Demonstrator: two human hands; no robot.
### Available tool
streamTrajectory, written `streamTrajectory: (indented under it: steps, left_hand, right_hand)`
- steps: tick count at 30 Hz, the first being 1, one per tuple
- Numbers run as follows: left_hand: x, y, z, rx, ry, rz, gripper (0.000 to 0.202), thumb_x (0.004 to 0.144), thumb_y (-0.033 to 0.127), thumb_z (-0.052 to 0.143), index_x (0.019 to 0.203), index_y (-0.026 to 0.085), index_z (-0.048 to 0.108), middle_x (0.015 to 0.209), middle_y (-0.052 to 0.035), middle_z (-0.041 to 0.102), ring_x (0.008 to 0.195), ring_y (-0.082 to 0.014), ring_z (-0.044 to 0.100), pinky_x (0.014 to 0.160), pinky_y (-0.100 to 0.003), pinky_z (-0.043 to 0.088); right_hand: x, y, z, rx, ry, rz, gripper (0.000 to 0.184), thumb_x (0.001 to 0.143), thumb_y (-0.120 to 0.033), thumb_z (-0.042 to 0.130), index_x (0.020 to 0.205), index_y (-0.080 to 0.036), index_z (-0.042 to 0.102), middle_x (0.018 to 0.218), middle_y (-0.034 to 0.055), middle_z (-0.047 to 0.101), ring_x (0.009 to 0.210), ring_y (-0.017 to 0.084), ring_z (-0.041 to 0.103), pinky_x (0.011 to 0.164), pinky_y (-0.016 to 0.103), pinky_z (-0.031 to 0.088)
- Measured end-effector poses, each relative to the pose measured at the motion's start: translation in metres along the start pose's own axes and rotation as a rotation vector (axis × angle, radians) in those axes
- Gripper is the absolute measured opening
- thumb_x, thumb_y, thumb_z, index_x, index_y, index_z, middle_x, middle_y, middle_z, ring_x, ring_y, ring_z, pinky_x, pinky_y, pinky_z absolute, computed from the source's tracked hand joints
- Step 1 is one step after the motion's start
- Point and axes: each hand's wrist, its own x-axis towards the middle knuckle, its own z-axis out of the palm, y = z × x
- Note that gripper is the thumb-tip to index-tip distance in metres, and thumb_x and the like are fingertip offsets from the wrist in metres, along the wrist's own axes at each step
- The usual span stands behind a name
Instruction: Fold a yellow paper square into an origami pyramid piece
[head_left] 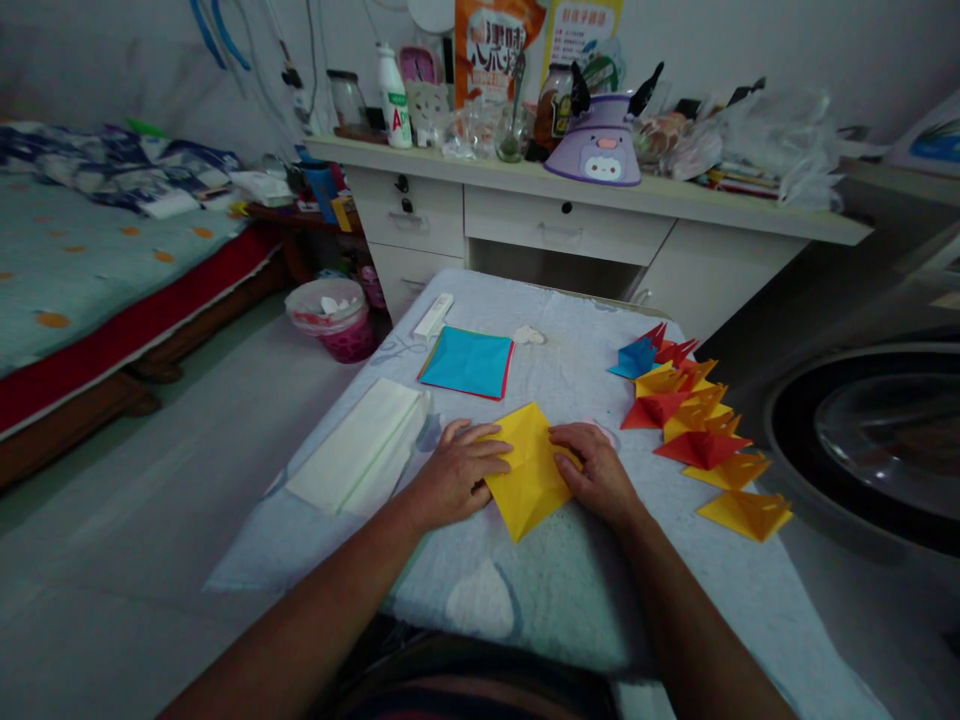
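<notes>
A square of yellow origami paper (529,470) with creases across it lies turned cornerwise in front of me. My left hand (469,470) grips its left corner, fingers reaching over the top face. At the right corner, my right hand (596,470) holds the paper with curled fingers; the thumb tip rests on the sheet. Beyond the hands sits a stack of coloured paper squares (469,360), blue on top with red showing at the edge. Along the right side runs a row of folded paper pieces (705,448) in yellow, red and blue.
A pale cloth (480,600) covers the table. A white paper packet (360,445) lies left, with a small white box (433,316) farther back. Behind stands a cluttered white desk (502,210). A pink bin (349,335) is on the floor; a washing machine (870,450) is at right.
</notes>
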Motion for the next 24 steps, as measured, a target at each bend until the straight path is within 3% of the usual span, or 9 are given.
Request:
streamTrajectory:
  steps: [5,9,12,16,18,20,24]
  left_hand:
    - [-0.001,-0.003,0.008,-0.032,0.010,0.063,0.035,0.076,0.010,0.058,0.106,0.024,0.069,0.123,-0.0056,0.067,0.121,-0.0246,0.056,0.102,-0.045,0.041]
    - [-0.001,-0.006,0.012,-0.076,0.043,0.087,0.036,0.075,0.006,0.056,0.105,0.021,0.069,0.119,-0.0072,0.069,0.115,-0.0215,0.060,0.101,-0.041,0.046]
    - [0.000,-0.006,0.012,-0.090,0.048,0.078,0.037,0.073,0.006,0.056,0.104,0.021,0.069,0.118,-0.0076,0.069,0.115,-0.0222,0.061,0.102,-0.043,0.047]
    - [0.001,-0.004,0.010,-0.105,0.060,0.077,0.036,0.072,0.006,0.055,0.102,0.021,0.069,0.116,-0.0078,0.070,0.114,-0.0219,0.062,0.101,-0.044,0.048]
    - [0.001,-0.004,0.010,-0.104,0.072,0.081,0.036,0.071,0.005,0.054,0.100,0.020,0.069,0.114,-0.0079,0.070,0.113,-0.0214,0.062,0.100,-0.043,0.049]
    - [0.002,-0.004,0.010,-0.094,0.084,0.083,0.037,0.070,0.003,0.052,0.099,0.019,0.069,0.114,-0.0082,0.071,0.112,-0.0212,0.063,0.100,-0.042,0.049]
    - [0.001,-0.003,0.010,-0.064,0.097,0.079,0.038,0.068,0.002,0.052,0.098,0.018,0.069,0.114,-0.0089,0.071,0.112,-0.0220,0.063,0.101,-0.042,0.048]
  right_hand:
    - [0.000,-0.001,0.000,0.015,0.007,-0.016,0.026,0.083,-0.023,0.053,0.106,-0.021,0.065,0.112,0.0084,0.070,0.108,0.025,0.062,0.105,0.049,0.037]
    - [0.001,-0.004,-0.004,0.019,-0.002,-0.019,0.024,0.084,-0.023,0.054,0.105,-0.020,0.065,0.110,0.0086,0.070,0.106,0.025,0.063,0.104,0.049,0.039]
    - [0.002,-0.012,-0.018,0.011,0.036,0.048,0.026,0.087,-0.027,0.051,0.108,-0.021,0.065,0.110,0.0089,0.070,0.103,0.025,0.064,0.094,0.045,0.048]
    - [0.000,-0.028,-0.050,-0.045,0.147,0.137,0.028,0.089,-0.030,0.052,0.112,-0.022,0.064,0.112,0.0094,0.070,0.102,0.026,0.065,0.089,0.044,0.052]
    - [-0.005,-0.034,-0.062,-0.073,0.096,0.115,0.029,0.089,-0.029,0.051,0.115,-0.023,0.063,0.113,0.0092,0.069,0.103,0.027,0.065,0.090,0.045,0.053]
    - [-0.014,-0.037,-0.066,-0.080,-0.069,0.016,0.039,0.087,-0.027,0.054,0.126,-0.025,0.057,0.123,0.0091,0.066,0.114,0.027,0.061,0.096,0.047,0.051]
    - [-0.032,-0.031,-0.048,-0.095,-0.241,-0.205,0.077,0.081,-0.025,0.063,0.150,-0.025,0.028,0.148,0.0122,0.045,0.137,0.031,0.041,0.109,0.055,0.040]
